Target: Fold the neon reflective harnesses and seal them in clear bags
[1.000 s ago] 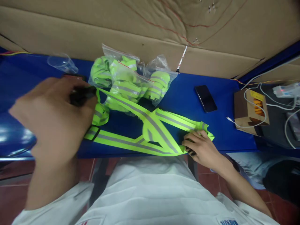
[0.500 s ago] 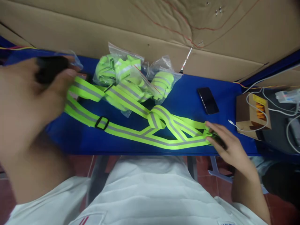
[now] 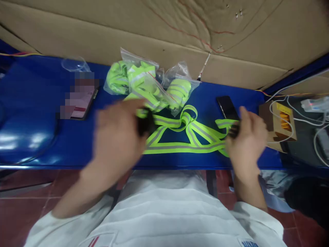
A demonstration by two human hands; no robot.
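Observation:
A neon-yellow reflective harness (image 3: 180,148) with a grey stripe lies across the blue table, its straps crossing in a loose loop near the middle. My left hand (image 3: 118,130), blurred by motion, is closed on the harness's left end, where a black piece (image 3: 146,121), apparently a buckle, shows by the fingers. At the other end my right hand (image 3: 248,137) grips the harness by a small dark buckle part (image 3: 233,130), with a short strap end hanging beside it. Behind the harness lie clear zip bags (image 3: 180,91) holding more folded yellow straps.
A black phone (image 3: 227,107) lies behind my right hand. Another phone (image 3: 79,103), partly pixelated, is on the left of the blue table (image 3: 31,137). On the right stands a cardboard box (image 3: 279,120) with white cables. A cardboard wall (image 3: 102,34) closes off the back.
My left hand has swung from the far left toward the middle, bringing the harness's left end with it. The straps have slackened and bunched. My right hand has shifted slightly up and left.

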